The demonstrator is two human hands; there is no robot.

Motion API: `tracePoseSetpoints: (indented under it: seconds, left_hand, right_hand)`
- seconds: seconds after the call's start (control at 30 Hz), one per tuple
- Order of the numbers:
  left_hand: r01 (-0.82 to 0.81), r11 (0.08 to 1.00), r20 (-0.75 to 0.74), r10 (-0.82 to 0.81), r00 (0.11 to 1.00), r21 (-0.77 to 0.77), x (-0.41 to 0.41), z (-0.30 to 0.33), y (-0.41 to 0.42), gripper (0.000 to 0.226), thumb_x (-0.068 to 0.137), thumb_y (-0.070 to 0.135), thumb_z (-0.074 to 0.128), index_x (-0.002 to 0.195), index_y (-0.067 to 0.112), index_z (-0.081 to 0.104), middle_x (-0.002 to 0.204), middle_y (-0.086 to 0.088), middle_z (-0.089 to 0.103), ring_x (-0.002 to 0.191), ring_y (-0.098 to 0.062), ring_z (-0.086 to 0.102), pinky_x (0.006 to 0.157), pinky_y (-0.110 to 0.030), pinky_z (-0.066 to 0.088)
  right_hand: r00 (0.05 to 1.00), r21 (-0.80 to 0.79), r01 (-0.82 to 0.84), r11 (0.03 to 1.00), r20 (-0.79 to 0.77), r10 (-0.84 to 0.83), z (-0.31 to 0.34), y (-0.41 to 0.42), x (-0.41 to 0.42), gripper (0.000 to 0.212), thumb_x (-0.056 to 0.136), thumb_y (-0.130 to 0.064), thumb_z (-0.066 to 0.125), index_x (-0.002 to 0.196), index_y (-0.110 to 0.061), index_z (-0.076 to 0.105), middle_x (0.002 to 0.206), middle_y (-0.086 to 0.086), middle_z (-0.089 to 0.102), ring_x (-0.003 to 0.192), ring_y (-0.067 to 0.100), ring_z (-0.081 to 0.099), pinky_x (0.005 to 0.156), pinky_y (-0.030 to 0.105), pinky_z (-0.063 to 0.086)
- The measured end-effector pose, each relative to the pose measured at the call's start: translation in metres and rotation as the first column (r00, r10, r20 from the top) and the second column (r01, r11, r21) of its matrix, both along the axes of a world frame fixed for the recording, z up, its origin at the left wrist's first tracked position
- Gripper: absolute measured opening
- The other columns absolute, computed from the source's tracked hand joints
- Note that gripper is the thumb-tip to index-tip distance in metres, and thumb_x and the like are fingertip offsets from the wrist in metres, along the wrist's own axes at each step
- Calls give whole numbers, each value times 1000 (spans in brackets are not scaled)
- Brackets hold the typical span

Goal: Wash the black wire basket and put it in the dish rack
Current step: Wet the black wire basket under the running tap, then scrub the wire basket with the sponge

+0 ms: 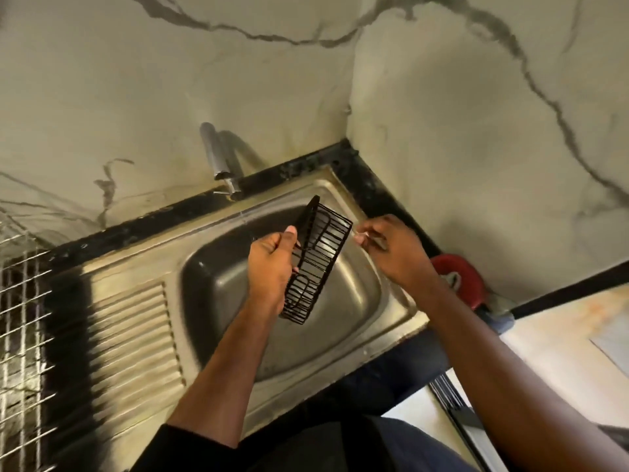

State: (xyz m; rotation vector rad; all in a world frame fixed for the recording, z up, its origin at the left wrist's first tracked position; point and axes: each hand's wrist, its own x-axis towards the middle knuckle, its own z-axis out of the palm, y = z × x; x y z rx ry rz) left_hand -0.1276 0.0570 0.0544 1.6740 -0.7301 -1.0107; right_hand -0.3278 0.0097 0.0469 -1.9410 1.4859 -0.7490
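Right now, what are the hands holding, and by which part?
The left hand grips the basket by one long side, over the sink. The right hand holds nothing visible.

We see two pale marble-look walls (170, 80) with dark grey veins meeting in a corner above a black-edged counter (374, 185). A steel sink (340, 335) with a ribbed drainboard (132, 335) is set into it, a chrome tap (218, 158) behind. Light glares off the drainboard. A red object (459, 277) sits in the corner.
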Motion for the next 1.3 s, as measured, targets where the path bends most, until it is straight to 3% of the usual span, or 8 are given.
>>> tracePoseSetpoints:
  seconds: [0.13,0.37,0.67,0.77,0.93,1.1,1.2,1.3]
  left_hand:
    - [85,996,267,-85,960,10,-29,-7,-10,47,98,39,63,69,2,59,48,5,45,45,-17,44,50,-28,37]
    - [143,988,609,-146,780,54,-68,-1,-19,39,98,45,56,73,15,62,54,3,53,49,-18,51,53,-28,36]
    - [120,993,713,-91,695,10,-84,-2,-26,42,99,43,55,72,11,61,55,-2,55,50,-23,52,49,-30,38]
    - [125,992,704,-94,704,8,-82,-5,-26,43,99,44,55,72,11,60,54,0,54,47,-20,50,47,-29,37]
    - [118,993,651,-99,753,14,-75,-5,-24,41,99,40,58,63,21,52,50,6,47,44,-9,43,47,-25,30]
    - [131,991,430,-101,897,-40,-50,5,-12,38,100,33,62,65,16,59,49,1,55,40,-10,52,45,-26,49]
    - [107,992,279,-85,956,-64,-28,13,2,36,102,33,59,77,9,67,49,1,61,40,-5,55,48,-17,48]
    - [107,988,222,-81,972,-108,5,20,17,39,104,38,55,84,8,70,56,-5,70,50,-16,66,57,-27,56]
  right_hand:
    - [972,-13,223,975,-78,-223,3,4,-56,14,91,-13,67,103,-16,74,100,-2,72,92,11,64,75,-1,33]
    - [819,256,333,908,-556,-143,-3,9,-125,33,91,-13,64,124,-15,64,122,9,64,106,28,62,87,31,50]
    - [822,238,187,953,-570,-19,-48,17,-122,22,96,-15,53,115,-13,63,98,-6,64,72,3,62,47,3,39]
    - [797,249,130,960,-602,48,-46,13,-118,22,97,-13,52,116,-12,62,103,-1,64,75,0,62,58,2,38]
    - [724,215,197,957,-689,6,-18,4,-110,26,95,-21,61,118,-11,64,113,12,66,101,29,65,77,31,48]
    - [957,83,154,985,-263,-127,11,0,-79,20,87,-17,70,106,-17,67,103,2,62,90,19,60,71,20,43]
    - [998,-35,61,998,-32,-62,30,4,-36,19,84,-17,74,103,-19,71,99,-4,66,86,7,60,73,6,42]
    - [989,-119,-43,992,138,59,43,22,15,22,85,-12,75,106,-18,72,103,-5,66,89,5,64,84,17,52]
